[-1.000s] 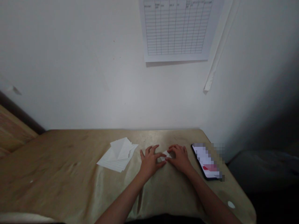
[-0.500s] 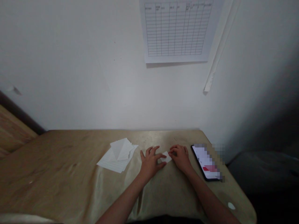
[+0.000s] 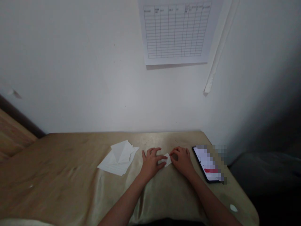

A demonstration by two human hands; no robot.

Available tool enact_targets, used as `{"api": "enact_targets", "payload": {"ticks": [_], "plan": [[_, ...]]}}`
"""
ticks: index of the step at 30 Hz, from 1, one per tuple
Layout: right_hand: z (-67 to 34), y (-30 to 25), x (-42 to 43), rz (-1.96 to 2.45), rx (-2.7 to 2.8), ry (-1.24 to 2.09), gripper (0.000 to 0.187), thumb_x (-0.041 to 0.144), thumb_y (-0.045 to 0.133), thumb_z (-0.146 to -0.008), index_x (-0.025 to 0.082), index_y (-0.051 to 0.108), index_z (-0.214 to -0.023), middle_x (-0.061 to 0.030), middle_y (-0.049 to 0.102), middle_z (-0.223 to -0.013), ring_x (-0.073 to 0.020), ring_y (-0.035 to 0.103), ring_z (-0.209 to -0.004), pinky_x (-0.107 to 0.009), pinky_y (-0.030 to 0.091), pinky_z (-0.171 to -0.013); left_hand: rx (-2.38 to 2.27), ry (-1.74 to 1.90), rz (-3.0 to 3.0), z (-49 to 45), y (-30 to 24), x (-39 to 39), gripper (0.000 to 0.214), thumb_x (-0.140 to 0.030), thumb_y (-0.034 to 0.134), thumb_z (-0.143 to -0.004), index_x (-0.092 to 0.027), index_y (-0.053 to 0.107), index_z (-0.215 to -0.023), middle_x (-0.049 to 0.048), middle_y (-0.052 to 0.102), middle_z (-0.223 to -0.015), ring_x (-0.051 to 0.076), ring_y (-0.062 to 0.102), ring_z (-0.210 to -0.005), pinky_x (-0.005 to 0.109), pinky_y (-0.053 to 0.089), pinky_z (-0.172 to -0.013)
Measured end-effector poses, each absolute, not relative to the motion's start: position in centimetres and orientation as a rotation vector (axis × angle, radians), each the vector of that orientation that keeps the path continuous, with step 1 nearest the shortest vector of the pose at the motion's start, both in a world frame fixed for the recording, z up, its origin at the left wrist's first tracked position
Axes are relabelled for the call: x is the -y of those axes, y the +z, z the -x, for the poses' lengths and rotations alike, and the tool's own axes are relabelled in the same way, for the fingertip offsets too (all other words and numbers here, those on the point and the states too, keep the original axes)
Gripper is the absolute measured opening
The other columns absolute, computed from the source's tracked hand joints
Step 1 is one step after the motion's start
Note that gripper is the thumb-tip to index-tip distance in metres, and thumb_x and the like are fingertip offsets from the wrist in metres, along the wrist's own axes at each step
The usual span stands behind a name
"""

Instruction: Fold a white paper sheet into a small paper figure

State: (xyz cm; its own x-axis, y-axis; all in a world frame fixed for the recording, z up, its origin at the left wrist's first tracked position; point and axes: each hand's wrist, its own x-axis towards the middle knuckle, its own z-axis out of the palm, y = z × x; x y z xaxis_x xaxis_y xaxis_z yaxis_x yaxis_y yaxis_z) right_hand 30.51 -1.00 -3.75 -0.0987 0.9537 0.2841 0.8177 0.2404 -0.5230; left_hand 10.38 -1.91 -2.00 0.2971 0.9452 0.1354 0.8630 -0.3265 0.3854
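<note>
A small white piece of folded paper (image 3: 167, 160) lies on the cloth-covered table between my two hands. My left hand (image 3: 151, 161) holds its left side with index finger and thumb, the other fingers spread out. At the paper's right edge, my right hand (image 3: 181, 159) pinches it between thumb and fingertips, the remaining fingers curled. How the folds run under the fingers is too small to make out. Left of my left hand rests a loose stack of white paper sheets (image 3: 115, 166), some lined, with a folded piece on top.
A phone (image 3: 204, 163) with a lit screen, partly pixelated, lies right of my right hand. Near the table's right edge is a small white scrap (image 3: 233, 208). The table (image 3: 58, 175) meets a white wall bearing a printed chart (image 3: 175, 34). Wooden furniture (image 3: 14, 131) stands at far left.
My right thumb and fingers have shifted slightly at the paper's edge, and the small paper has turned a little. My left hand is almost still. The camera view has moved slightly.
</note>
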Motion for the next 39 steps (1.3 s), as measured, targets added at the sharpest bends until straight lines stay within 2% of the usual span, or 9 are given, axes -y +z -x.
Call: {"api": "enact_targets", "payload": {"ticks": [3,8,20,26,30,35,39], "plan": [[-30.5,-3.8,1.0,1.627,1.984,0.298,0.013,0.031,0.062,-0.088,0.028,0.071,-0.096,-0.0047,0.066,-0.112,-0.0266,0.055,-0.117,-0.054,0.021,-0.116,-1.660,0.485,-2.308,-10.4,-1.9,1.9,0.030,-0.040,0.077,-0.085,-0.051,0.073,-0.113,-0.0049,0.048,-0.153,0.034,0.034,-0.143,0.078,0.003,-0.116],[-30.6,-3.7,1.1,1.646,2.011,0.316,0.016,0.033,0.065,-0.085,0.028,0.069,-0.099,-0.0046,0.064,-0.116,-0.0276,0.054,-0.119,-0.058,0.016,-0.118,-1.669,0.444,-2.300,-10.1,-1.5,1.9,0.029,-0.039,0.075,-0.087,-0.053,0.073,-0.112,-0.0045,0.046,-0.155,0.035,0.032,-0.144,0.079,0.004,-0.115],[-30.1,-3.8,1.9,1.646,2.064,0.299,0.030,0.042,0.069,-0.081,0.026,0.063,-0.105,-0.0074,0.062,-0.122,-0.0319,0.053,-0.124,-0.066,0.013,-0.118,-1.698,0.431,-2.292,-10.0,-1.7,1.8,0.029,-0.044,0.074,-0.086,-0.056,0.072,-0.112,-0.0045,0.045,-0.156,0.037,0.029,-0.147,0.081,0.000,-0.113],[-30.3,-3.8,2.2,1.610,2.069,0.328,0.034,0.042,0.068,-0.084,0.028,0.064,-0.114,-0.0069,0.061,-0.126,-0.0308,0.050,-0.127,-0.065,0.011,-0.119,-1.684,0.465,-2.306,-10.0,-1.8,2.0,0.034,-0.041,0.074,-0.087,-0.051,0.070,-0.120,-0.0013,0.048,-0.153,0.035,0.032,-0.145,0.079,0.003,-0.115],[-30.7,-3.8,2.1,1.555,2.087,0.373,0.023,0.037,0.066,-0.088,0.033,0.071,-0.110,-0.0044,0.064,-0.125,-0.0275,0.051,-0.127,-0.060,0.013,-0.119,-1.698,0.491,-2.284,-10.0,-1.6,2.1,0.034,-0.041,0.075,-0.086,-0.046,0.071,-0.119,0.0003,0.051,-0.150,0.033,0.036,-0.142,0.077,0.005,-0.116],[-30.8,-3.8,1.5,1.459,2.089,0.378,0.013,0.030,0.063,-0.090,0.028,0.073,-0.098,-0.0036,0.070,-0.117,-0.0238,0.057,-0.121,-0.053,0.021,-0.117,-1.703,0.454,-2.255,-9.9,-1.4,2.1,0.036,-0.043,0.077,-0.083,-0.046,0.072,-0.118,-0.0001,0.049,-0.152,0.034,0.036,-0.143,0.075,0.004,-0.118],[-30.8,-3.5,1.3,1.411,2.068,0.398,0.014,0.026,0.058,-0.092,0.027,0.072,-0.092,-0.0026,0.073,-0.112,-0.0233,0.060,-0.119,-0.058,0.012,-0.119,-1.691,0.409,-2.249,-9.9,-1.3,2.0,0.042,-0.045,0.079,-0.079,-0.047,0.070,-0.120,0.0010,0.047,-0.154,0.035,0.033,-0.146,0.075,0.004,-0.118]]}}
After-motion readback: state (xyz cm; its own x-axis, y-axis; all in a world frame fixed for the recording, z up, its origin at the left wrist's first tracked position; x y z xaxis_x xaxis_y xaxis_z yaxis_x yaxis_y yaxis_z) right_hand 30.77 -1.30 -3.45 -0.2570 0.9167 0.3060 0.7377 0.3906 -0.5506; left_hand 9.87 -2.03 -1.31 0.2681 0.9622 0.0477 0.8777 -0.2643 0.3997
